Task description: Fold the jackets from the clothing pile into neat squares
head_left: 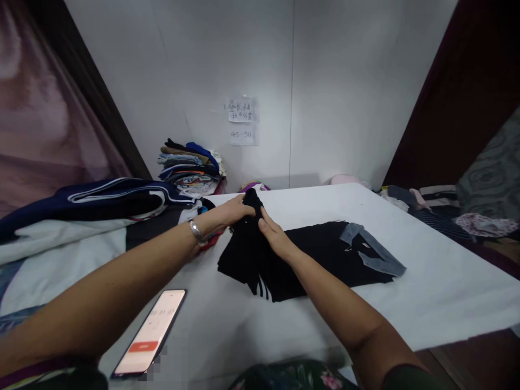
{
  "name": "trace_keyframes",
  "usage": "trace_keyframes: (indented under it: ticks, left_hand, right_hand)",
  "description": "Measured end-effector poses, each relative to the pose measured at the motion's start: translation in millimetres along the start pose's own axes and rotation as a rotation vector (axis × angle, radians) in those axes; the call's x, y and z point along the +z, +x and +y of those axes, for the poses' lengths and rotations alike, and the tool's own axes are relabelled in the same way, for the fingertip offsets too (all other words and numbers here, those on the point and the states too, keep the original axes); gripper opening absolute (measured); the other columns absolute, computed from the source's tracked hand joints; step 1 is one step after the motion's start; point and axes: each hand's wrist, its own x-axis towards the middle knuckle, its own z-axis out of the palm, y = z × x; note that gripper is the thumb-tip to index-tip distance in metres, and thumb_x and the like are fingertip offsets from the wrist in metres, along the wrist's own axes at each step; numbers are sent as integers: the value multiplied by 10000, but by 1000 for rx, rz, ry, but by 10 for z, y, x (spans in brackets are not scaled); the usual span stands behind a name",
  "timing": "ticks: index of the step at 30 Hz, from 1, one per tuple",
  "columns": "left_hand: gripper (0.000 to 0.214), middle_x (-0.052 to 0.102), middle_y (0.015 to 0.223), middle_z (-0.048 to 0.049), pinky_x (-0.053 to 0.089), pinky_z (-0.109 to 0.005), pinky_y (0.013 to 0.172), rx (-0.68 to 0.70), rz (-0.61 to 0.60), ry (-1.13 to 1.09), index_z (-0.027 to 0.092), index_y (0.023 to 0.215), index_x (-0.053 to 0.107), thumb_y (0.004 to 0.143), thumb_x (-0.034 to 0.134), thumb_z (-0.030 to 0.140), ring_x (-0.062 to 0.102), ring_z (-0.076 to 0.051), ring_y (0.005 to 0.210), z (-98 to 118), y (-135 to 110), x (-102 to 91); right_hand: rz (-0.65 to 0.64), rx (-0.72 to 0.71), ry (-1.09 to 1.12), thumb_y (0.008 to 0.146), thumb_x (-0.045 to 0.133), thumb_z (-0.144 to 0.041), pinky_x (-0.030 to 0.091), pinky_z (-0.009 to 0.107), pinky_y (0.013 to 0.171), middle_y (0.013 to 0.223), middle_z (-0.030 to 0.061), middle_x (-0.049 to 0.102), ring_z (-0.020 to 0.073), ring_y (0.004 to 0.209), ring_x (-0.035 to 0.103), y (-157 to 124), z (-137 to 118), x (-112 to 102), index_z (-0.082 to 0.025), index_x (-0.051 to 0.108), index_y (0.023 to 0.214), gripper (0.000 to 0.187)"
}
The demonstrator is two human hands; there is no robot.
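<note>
A black top (317,246) with a grey collar lies on the white table, its collar end to the right. White stripes show near its front edge. The left end is bunched up and raised off the table between my two hands. My left hand (233,211), with a silver bracelet at the wrist, pinches this raised cloth from the left; some of its fingertips are hidden in the black fabric. From the right, my right hand (276,234) grips the same bunch, fingers pointing up and away from me.
A phone (150,333) with a lit screen lies at the front left of the white table (426,303). Loose clothes (81,233) are heaped at the left, with a folded stack (190,168) behind. More clothes (439,211) lie beyond the right edge. Paper notes (244,122) hang on the wall.
</note>
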Motion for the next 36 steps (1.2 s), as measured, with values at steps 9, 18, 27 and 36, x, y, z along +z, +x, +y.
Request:
trace_keyframes:
  ticks: [9, 18, 27, 36]
  left_hand:
    - [528, 596, 608, 42, 381, -198, 382, -444, 57, -21, 200, 1095, 539, 585, 674, 227, 556, -134, 448, -1264, -190, -704]
    - [809, 624, 696, 20, 441, -238, 434, -481, 160, -46, 166, 1332, 388, 593, 712, 210, 582, -156, 500, -1734, -215, -564]
    - [590, 662, 684, 41, 504, -248, 501, -462, 180, -19, 209, 1227, 453, 679, 673, 185, 649, -185, 616, -1725, -183, -594]
    - [569, 676, 658, 74, 535, -267, 587, -482, 221, 30, 289, 1225, 430, 710, 670, 262, 681, -199, 690, -1865, -35, -670]
  right_hand:
    - [-46, 255, -997, 903, 429, -565, 65, 494, 1162, 1579, 111, 153, 253, 1463, 45, -299, 671, -743, -180, 306, 1478, 704]
    - [-286, 280, -1350, 929, 310, -607, 65, 528, 1136, 1571, 132, 188, 284, 1457, 81, -453, 946, -788, -214, 341, 1467, 667]
    - [93, 292, -1482, 943, 301, -563, 51, 533, 1127, 1575, 162, 149, 303, 1451, 50, -251, 824, -1378, -141, 296, 1475, 679]
    - [35, 641, -1451, 912, 294, -615, 112, 505, 1127, 1559, 177, 197, 311, 1443, 119, -275, 956, -1892, -69, 287, 1473, 784]
